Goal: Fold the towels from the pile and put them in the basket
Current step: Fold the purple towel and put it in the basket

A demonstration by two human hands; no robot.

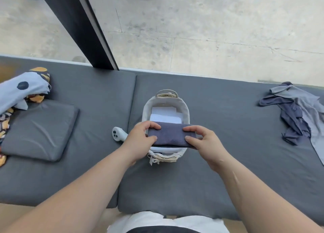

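Observation:
A folded dark blue towel hangs over the near half of a small cloth basket with rope handles, in the middle of the grey cushion. My left hand grips the towel's left end and my right hand grips its right end. White folded towels lie inside the basket's far half. The pile of unfolded towels, dark blue and light grey-blue, lies crumpled at the far right of the cushion.
A white handheld controller lies just left of the basket, beside my left wrist. A loose grey seat pad and a patterned bundle of cloth sit at the left. A window with a dark frame runs behind the cushions.

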